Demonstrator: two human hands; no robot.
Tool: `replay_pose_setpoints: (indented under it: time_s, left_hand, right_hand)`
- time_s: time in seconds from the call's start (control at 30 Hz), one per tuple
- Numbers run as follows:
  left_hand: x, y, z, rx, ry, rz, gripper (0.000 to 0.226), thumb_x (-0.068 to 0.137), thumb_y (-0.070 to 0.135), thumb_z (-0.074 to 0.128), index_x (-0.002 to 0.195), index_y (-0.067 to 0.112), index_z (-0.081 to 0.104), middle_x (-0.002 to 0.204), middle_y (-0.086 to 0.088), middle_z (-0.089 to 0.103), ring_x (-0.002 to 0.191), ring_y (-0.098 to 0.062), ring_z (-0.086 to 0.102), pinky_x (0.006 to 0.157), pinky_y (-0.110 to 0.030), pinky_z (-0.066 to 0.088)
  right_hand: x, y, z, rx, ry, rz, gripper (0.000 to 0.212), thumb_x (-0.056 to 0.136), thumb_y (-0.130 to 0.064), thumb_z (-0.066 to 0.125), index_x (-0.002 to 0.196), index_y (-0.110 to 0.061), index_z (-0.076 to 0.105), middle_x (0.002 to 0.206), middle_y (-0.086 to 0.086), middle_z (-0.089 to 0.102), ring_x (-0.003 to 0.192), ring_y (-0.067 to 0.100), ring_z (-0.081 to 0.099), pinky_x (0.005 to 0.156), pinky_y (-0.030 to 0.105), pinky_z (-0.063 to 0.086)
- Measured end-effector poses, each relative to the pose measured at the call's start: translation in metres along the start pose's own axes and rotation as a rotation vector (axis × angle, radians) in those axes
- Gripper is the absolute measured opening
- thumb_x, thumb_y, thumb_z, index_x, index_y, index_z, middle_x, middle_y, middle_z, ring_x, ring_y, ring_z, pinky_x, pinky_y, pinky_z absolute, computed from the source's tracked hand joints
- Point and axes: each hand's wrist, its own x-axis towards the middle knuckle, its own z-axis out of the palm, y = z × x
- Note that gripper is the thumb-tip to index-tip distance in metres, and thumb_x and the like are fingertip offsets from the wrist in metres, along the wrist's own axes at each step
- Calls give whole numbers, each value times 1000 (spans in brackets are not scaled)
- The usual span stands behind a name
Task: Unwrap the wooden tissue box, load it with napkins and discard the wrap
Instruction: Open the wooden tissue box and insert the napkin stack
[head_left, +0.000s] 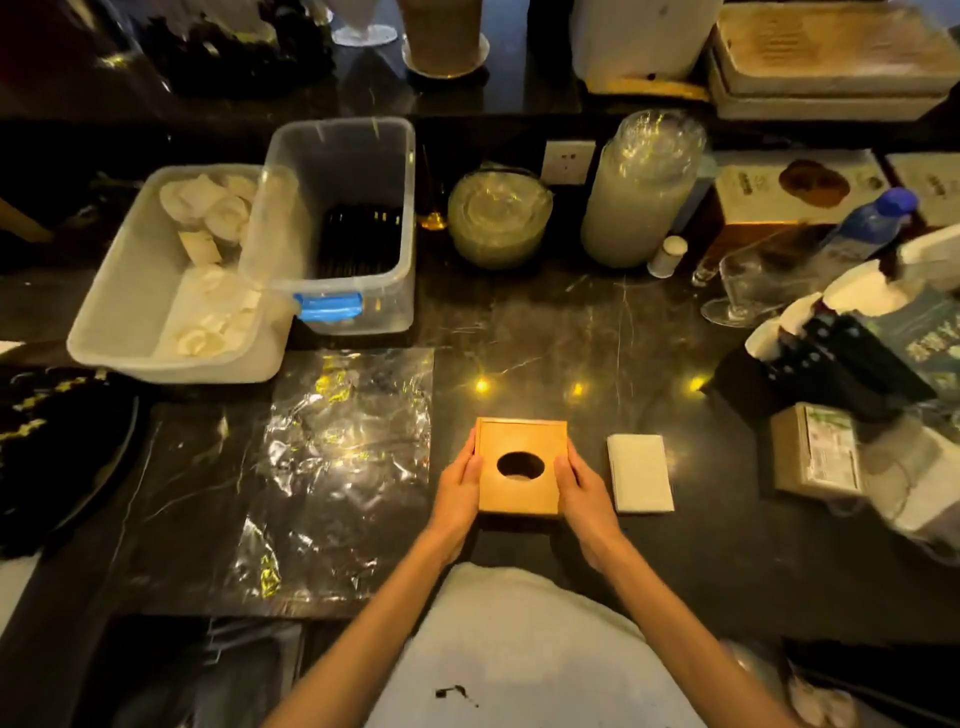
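A square wooden tissue box (519, 498) with an oval hole in its top sits on the dark marble counter, near the front edge. My left hand (457, 493) grips its left side and my right hand (582, 491) grips its right side. A flat stack of white napkins (640, 474) lies just right of the box, apart from my right hand. The clear plastic wrap (332, 467) lies spread flat and crinkled on the counter to the left of the box.
Two clear plastic bins (171, 291) (343, 223) stand at the back left. Stacks of clear lids (498, 218), a tall cup stack (641, 192), a water bottle (867, 228), a glass (743, 291), a black holder (826, 364) and a small carton (815, 449) crowd the back and right.
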Motion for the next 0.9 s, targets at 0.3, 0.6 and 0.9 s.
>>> replay_pose_setpoints:
  time_s: [0.3,0.6,0.9]
  left_hand:
    - [-18,-6,-2,-66,5,2,44,104,23,37,148,29,33,133,7,57,112,-3,58,99,-30,49]
    - [-18,-1,1,-154,54,-22,42,104,17,39,146,24,38,134,-4,58,113,-17,62,97,-39,52]
    - [-17,4,-3,-141,64,-41,41,102,13,43,140,27,47,136,0,58,117,-13,58,100,-38,51]
  right_hand:
    - [-11,7,2,-183,-40,-92,53,103,-40,33,153,-34,17,142,1,49,133,25,47,107,37,43]
    - [-9,12,-24,-1337,-170,-846,84,91,-62,42,153,-10,23,161,8,21,149,26,15,115,46,33]
    - [35,-108,-43,-770,-298,-673,36,95,-34,55,130,-26,59,124,-3,68,111,6,60,97,29,51]
